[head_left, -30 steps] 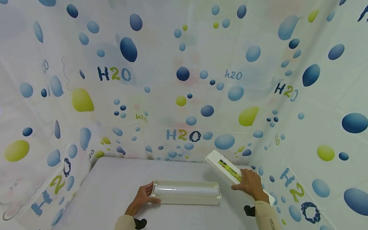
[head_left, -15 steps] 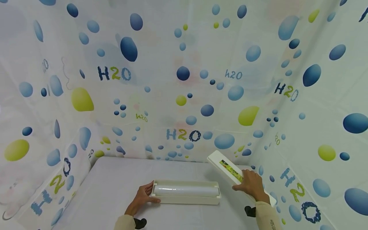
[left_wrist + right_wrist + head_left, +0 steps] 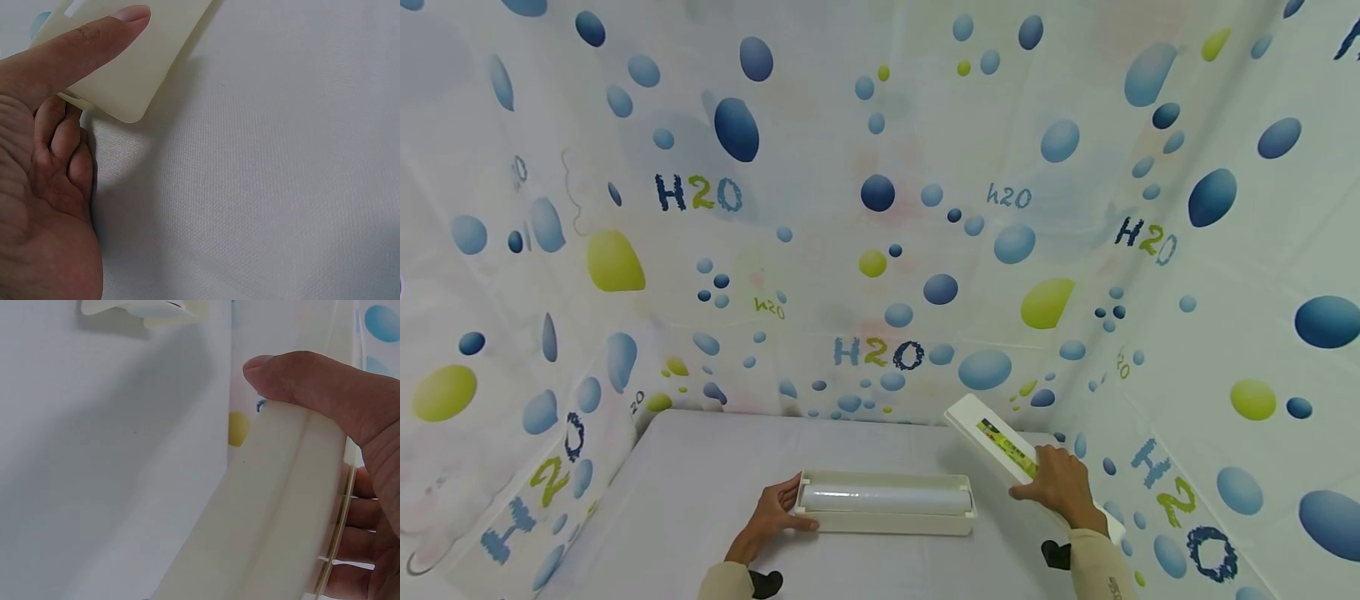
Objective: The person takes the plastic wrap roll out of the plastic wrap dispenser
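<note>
A long cream box (image 3: 895, 523) lies on the white table, its top uncovered, with a roll of clear film (image 3: 887, 498) inside. My left hand (image 3: 767, 518) grips the box's left end, thumb on the front wall and fingers behind; the left wrist view shows that thumb across the box (image 3: 134, 81). My right hand (image 3: 1062, 483) holds a long white lid (image 3: 973, 410) with a green and yellow label (image 3: 1006, 447), tilted above the table right of the box. In the right wrist view the thumb lies over one edge of the lid (image 3: 250, 512) and the fingers wrap the other side.
The white table (image 3: 722, 446) reaches back to a curtain (image 3: 820, 167) printed with blue and green drops and H2O lettering. The curtain also rises at the left and right sides.
My right hand and the lid have shifted slightly to the right. My left hand and the box have stayed in place.
</note>
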{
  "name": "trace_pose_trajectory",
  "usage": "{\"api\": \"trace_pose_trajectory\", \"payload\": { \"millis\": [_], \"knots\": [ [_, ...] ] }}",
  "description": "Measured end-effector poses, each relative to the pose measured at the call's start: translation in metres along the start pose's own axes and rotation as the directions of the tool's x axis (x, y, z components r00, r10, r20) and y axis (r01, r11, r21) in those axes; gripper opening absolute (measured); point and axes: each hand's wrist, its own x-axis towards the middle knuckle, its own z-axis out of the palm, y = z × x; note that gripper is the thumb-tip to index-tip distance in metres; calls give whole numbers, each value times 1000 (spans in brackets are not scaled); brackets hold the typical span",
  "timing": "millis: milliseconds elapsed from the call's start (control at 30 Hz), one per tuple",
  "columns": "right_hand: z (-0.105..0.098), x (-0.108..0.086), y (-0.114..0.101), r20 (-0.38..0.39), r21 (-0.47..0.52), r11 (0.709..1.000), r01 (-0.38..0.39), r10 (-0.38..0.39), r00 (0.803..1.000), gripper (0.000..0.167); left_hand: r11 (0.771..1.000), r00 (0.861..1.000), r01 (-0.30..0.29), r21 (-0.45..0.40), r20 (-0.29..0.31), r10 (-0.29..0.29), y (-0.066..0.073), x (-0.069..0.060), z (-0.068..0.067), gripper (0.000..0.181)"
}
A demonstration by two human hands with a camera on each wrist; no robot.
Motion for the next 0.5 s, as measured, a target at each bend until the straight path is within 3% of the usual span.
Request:
{"api": "trace_pose_trajectory", "payload": {
  "millis": [167,500],
  "knots": [
    [1,-2,2,8,3,1000,-11,11,1000,75,999,1000,0,33,-21,1,-2,-1,0,109],
    [4,-3,9,14,6,1000,-17,17,1000,75,1000,1000,-1,14,-15,1,5,-1,1,109]
  ]
}}
